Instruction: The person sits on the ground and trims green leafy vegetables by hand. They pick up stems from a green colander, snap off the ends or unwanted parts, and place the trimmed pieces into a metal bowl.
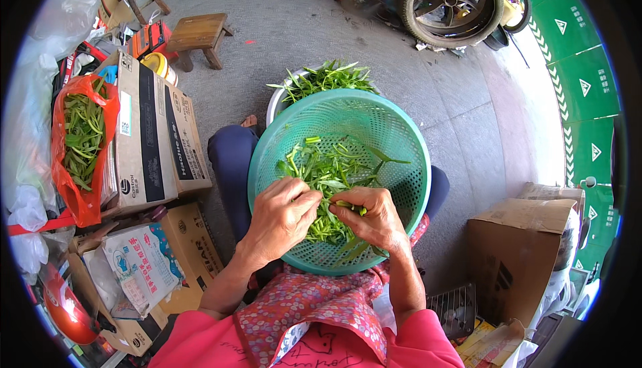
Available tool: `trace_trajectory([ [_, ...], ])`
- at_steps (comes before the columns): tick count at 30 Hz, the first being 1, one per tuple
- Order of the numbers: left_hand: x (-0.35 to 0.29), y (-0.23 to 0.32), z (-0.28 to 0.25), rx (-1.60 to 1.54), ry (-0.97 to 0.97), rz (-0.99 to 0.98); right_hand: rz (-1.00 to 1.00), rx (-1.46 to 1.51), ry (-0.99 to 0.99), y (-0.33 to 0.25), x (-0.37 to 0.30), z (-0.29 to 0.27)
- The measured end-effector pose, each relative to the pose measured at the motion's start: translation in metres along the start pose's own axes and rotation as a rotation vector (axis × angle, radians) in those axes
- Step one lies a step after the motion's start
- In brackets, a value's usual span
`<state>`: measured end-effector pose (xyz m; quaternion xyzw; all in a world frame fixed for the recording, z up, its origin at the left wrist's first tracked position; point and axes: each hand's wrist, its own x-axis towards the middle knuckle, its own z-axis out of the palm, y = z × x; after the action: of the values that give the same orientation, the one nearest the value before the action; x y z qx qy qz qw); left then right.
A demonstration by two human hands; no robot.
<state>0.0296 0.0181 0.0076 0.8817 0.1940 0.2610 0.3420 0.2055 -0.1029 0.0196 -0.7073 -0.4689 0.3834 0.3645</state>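
A green plastic colander (406,142) rests on my lap, holding cut leafy greens (328,174) and short stem pieces. Over its near half, my right hand (370,215) is closed around a small bunch of green stems (352,206), whose cut ends poke out between the fingers. Leaves hang below that hand against the colander's wall. Close beside it on the left, my left hand (283,215) is closed with thumb and fingers pressed together. Whatever it pinches is hidden behind the fingers. Just beyond the colander, a metal basin (274,106) is heaped with long-leaved greens (328,80).
To the left, a red plastic bag (107,134) of greens sits against a cardboard box (144,134). A wooden stool (198,32) stands at the far left. A tyred wheel (451,3) is at the far right. Another cardboard box (515,254) and a wire rack (453,311) are at the right.
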Motion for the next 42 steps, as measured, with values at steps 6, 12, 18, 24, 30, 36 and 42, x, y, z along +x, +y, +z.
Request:
trace_trajectory([
  [6,-0.008,0.001,0.008,-0.174,0.049,-0.043,-0.105,0.002,0.002,0.002,-0.008,0.008],
  [12,-0.018,-0.001,0.014,-0.659,0.264,-0.531,-0.248,-0.127,0.150,-0.036,-0.001,-0.039],
  [18,-0.033,-0.003,0.011,-0.277,-0.199,-0.372,-0.675,-0.531,0.932,-0.050,0.118,-0.117],
  [24,-0.051,0.011,0.021,-0.083,-0.387,-0.241,-0.165,-0.900,0.457,0.021,0.245,-0.117],
  [30,-0.047,0.013,0.043,-0.032,-0.465,-0.167,-0.251,-0.741,0.523,0.040,0.204,-0.097],
  [36,-0.048,-0.007,0.092,0.415,-0.662,0.056,-0.122,-0.510,0.258,0.043,0.056,-0.045],
  [42,-0.050,-0.009,0.061,0.411,-0.647,-0.053,0.073,-0.926,-0.030,0.132,-0.021,0.026],
])
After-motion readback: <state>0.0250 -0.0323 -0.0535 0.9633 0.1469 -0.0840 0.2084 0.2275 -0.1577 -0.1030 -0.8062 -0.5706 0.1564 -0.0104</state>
